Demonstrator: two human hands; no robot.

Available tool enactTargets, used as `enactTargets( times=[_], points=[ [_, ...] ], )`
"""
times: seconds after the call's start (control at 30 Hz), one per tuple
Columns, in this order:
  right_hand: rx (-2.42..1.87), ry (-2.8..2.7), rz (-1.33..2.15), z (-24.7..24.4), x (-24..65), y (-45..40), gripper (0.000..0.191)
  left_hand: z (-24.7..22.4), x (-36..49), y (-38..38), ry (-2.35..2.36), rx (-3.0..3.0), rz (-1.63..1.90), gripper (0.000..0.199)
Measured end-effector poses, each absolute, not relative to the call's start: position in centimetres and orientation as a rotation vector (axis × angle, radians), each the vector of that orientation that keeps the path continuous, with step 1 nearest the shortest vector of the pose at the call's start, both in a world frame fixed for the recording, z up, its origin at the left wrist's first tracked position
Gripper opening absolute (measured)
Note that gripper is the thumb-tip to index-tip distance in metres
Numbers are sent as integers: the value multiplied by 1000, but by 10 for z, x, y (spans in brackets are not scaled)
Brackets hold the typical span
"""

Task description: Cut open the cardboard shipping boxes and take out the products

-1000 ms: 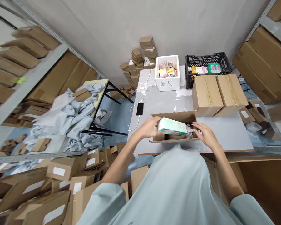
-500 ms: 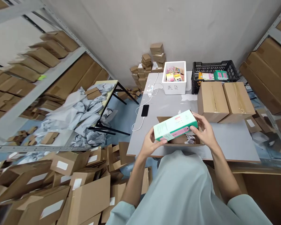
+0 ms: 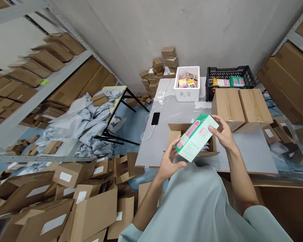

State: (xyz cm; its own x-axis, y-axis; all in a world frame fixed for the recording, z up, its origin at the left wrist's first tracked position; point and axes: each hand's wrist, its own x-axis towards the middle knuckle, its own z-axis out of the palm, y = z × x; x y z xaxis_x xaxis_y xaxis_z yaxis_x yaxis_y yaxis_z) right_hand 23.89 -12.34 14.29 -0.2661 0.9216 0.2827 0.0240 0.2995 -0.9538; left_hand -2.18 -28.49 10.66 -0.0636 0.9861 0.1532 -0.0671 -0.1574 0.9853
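Note:
A green and white product box (image 3: 195, 143) with a pink picture on one face is tilted in the air in front of me. My right hand (image 3: 221, 132) grips its upper right end, thumb on the pale face and fingers behind. At the lower left end, my left hand (image 3: 169, 159) holds it with the fingers against the edge, its thumb by the bottom corner. Below it an open cardboard carton (image 3: 174, 131) stands on the grey table (image 3: 247, 151). Something crumpled and patterned (image 3: 205, 148) lies inside, partly hidden by the product box.
Two closed cartons (image 3: 228, 107) stand right of the open one. Behind them is a black crate (image 3: 210, 79), beside a white bin (image 3: 187, 94) of small boxes. A phone (image 3: 155, 118) with a white cable lies left. Many cartons (image 3: 96, 211) crowd the floor left.
Both hands have turned the product box, so its pink-pictured side now faces up and left and its pale face points toward me. My left hand has shifted slightly right and down.

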Motion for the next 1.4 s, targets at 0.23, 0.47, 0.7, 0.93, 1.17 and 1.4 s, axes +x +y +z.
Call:
enactTargets(
  times=[0.23,0.47,0.7,0.93,1.17,1.4],
  points=[
    [-795,-1547,1304,134,248,-110,78,104,-19,-265,842,709,954,95],
    [-753,-1615,1226,151,242,-112,61,103,2,-262,1038,890,1168,92],
    [-801,-1672,1077,163,226,-109,50,99,12,-265,1109,933,1258,99],
    [-953,-1557,901,155,208,-137,63,100,18,-260,1217,981,1407,106],
    [-1054,-1543,879,152,189,-165,103,112,27,-261,1434,1193,1447,106],
    [-887,-1554,1052,151,207,-149,93,108,2,-257,1084,945,1174,93]
  ],
)
